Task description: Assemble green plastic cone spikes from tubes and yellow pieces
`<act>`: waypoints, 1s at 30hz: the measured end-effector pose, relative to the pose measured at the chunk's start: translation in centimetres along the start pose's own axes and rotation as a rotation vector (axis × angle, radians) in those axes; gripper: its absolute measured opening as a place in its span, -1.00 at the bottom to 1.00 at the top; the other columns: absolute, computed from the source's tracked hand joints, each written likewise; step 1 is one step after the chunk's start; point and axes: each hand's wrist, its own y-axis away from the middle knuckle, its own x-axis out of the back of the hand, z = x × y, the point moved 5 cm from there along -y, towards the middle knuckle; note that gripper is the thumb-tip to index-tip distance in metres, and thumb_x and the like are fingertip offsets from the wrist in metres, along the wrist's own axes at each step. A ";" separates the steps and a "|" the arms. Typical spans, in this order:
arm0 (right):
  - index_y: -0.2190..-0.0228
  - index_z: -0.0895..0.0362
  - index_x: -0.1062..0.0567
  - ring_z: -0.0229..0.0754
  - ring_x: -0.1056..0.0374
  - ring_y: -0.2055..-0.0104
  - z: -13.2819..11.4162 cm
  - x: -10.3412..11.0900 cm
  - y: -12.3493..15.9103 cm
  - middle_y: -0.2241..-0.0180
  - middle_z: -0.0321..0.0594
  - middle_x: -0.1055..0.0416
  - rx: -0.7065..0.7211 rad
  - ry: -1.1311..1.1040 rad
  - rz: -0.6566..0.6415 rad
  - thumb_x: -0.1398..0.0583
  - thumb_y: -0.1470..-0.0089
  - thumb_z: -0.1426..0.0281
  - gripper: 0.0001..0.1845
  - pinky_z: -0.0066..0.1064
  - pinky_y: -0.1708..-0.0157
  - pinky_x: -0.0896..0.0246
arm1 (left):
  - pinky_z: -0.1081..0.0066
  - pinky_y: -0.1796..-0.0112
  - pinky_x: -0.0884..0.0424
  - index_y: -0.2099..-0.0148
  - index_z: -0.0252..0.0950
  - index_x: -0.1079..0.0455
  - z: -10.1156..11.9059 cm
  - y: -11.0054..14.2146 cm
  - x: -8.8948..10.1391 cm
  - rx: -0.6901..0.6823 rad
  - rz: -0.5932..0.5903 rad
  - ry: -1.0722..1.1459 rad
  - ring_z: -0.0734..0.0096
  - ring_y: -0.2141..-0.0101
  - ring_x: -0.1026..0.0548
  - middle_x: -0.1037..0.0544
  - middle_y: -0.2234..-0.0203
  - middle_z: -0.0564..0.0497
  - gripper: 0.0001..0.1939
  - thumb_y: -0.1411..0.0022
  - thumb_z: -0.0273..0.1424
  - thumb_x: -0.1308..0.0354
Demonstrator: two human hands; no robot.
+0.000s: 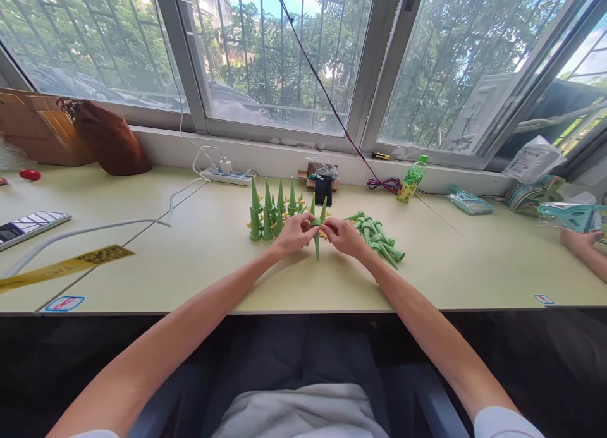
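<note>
Over the middle of the table, my left hand (294,232) and my right hand (346,234) meet with fingers pinched round the collar of a green plastic spike (317,247). Its thin point hangs downward. Anything small between the fingertips is hidden. Upright green cones (267,226) stand in rows beside and behind my left hand, with small yellow pieces (286,200) among them. To the right of my right hand lies a loose pile of green cone pieces (378,234). A few yellow pieces (323,234) show under my right fingers.
A dark phone (323,190) leans on a small box behind the cones. Further back are a drink bottle (412,179) and a power strip (230,176). A white cable (133,222) crosses the left side. Another person's hand (581,239) is by teal packets at far right.
</note>
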 end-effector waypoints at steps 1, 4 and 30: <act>0.53 0.13 -0.34 -0.28 -0.15 0.54 0.0 0.0 0.0 0.62 -0.32 -0.31 -0.001 -0.001 -0.001 -0.07 -0.22 0.29 -0.70 -0.43 0.44 0.01 | 0.52 0.61 -0.26 0.14 -0.30 -0.31 0.0 0.0 0.0 0.000 0.001 0.000 0.52 0.70 -0.32 -0.38 0.72 0.17 -0.74 -0.17 -0.27 -0.17; 0.52 0.12 -0.34 -0.28 -0.16 0.54 -0.1 0.0 0.0 0.62 -0.32 -0.33 -0.003 -0.005 -0.002 -0.07 -0.22 0.29 -0.71 -0.43 0.44 0.00 | 0.52 0.61 -0.26 0.15 -0.29 -0.31 0.0 0.0 0.0 0.000 0.004 -0.003 0.52 0.70 -0.32 -0.38 0.72 0.17 -0.75 -0.17 -0.27 -0.17; 0.46 0.08 -0.27 -0.34 -0.13 0.72 0.5 -0.3 0.2 0.70 -0.41 -0.30 -0.131 -0.305 -0.018 -0.09 -0.20 0.10 -0.66 -0.48 0.60 -0.07 | 0.48 0.51 -0.22 0.20 -0.29 -0.36 1.0 0.2 0.3 -0.131 0.068 -0.102 0.53 0.63 -0.29 -0.38 0.66 0.16 -0.79 -0.19 -0.27 -0.14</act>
